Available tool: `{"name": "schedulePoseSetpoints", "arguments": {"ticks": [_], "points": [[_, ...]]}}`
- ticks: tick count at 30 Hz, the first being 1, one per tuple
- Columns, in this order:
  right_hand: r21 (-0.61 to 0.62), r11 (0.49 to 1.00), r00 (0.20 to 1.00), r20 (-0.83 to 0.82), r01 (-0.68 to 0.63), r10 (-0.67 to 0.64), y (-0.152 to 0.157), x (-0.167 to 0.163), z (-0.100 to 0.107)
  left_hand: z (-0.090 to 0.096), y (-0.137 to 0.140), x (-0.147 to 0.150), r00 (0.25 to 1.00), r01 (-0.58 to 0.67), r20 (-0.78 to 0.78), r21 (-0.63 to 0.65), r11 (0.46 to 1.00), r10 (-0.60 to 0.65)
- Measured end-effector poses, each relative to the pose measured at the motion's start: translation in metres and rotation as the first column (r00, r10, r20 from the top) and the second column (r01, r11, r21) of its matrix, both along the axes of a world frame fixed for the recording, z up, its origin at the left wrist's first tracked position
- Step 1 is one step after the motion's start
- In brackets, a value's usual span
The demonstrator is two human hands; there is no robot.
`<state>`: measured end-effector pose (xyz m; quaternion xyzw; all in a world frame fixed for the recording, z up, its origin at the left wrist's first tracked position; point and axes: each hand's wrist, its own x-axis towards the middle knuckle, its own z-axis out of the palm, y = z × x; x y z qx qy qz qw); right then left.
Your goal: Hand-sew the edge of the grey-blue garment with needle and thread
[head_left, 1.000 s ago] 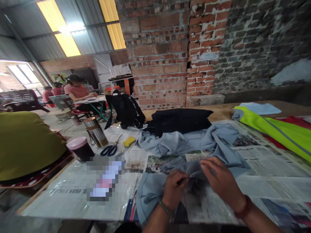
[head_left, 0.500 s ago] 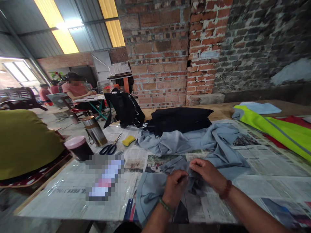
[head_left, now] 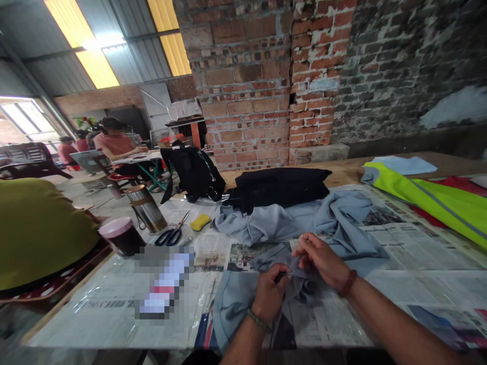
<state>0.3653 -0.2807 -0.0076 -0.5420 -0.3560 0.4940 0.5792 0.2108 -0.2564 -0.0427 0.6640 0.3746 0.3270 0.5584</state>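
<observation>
My left hand (head_left: pixel 269 294), with a green beaded bracelet at its wrist, is closed in a pinch. A small dark bit shows at its fingertips, too small to name. Higher and to the right, my right hand (head_left: pixel 320 256) is also pinched, with a red bracelet; what lies between its thumb and finger is too fine to make out. Grey cloth (head_left: pixel 234 299) lies under and around both hands, one curved part reaching the table's front edge. More crumpled grey cloth (head_left: pixel 274 223) stretches behind them.
Newspaper under clear plastic covers the table (head_left: pixel 95 324). Leftward are a blurred phone (head_left: pixel 167 281), scissors (head_left: pixel 171 234), a yellow sponge (head_left: pixel 200 222), a pink-lidded jar (head_left: pixel 120 237) and a flask (head_left: pixel 146 208). Behind are a black backpack (head_left: pixel 190 172) and black cloth (head_left: pixel 283 186). Someone in yellow-green (head_left: pixel 41 228) sits left.
My right hand has risen slightly up and away from my left hand, and its lower fingers have loosened. The left hand stays low over the grey cloth. The view has shifted slightly.
</observation>
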Motion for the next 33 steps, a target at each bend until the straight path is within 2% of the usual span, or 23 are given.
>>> {"name": "schedulePoseSetpoints", "arguments": {"ticks": [3, 6, 9, 14, 22, 25, 33], "points": [[-0.041, 0.996, 0.991, -0.106, -0.083, 0.078, 0.000, 0.001, 0.009, 0.000, 0.001, 0.001, 1.000, 0.004, -0.007, 0.032, 0.999, -0.004], [-0.028, 0.972, 0.935, -0.280, -0.232, 0.215, 0.002, 0.005, 0.017, 0.000, 0.002, 0.001, 1.000, -0.001, -0.019, -0.003, 1.000, 0.001], [-0.007, 0.962, 0.900, -0.356, -0.272, 0.252, 0.008, 0.012, 0.026, -0.001, 0.003, 0.000, 0.999, -0.003, -0.040, -0.030, 1.000, 0.002], [0.053, 0.973, 0.930, -0.288, -0.223, 0.229, 0.021, 0.026, 0.047, 0.001, 0.004, -0.001, 0.999, -0.008, -0.052, -0.013, 1.000, 0.008], [0.204, 0.977, 0.992, -0.099, -0.058, 0.079, 0.042, 0.049, 0.091, 0.003, 0.005, -0.001, 0.999, -0.019, -0.052, -0.060, 0.998, 0.016], [0.217, 0.976, 0.999, -0.043, -0.009, 0.019, 0.049, 0.060, 0.103, 0.001, 0.006, -0.002, 0.999, -0.013, -0.042, -0.013, 1.000, 0.013], [0.298, 0.953, 0.997, 0.041, 0.055, -0.071, 0.059, 0.086, 0.128, 0.000, 0.006, -0.002, 0.999, -0.015, -0.036, 0.016, 1.000, 0.015]]}}
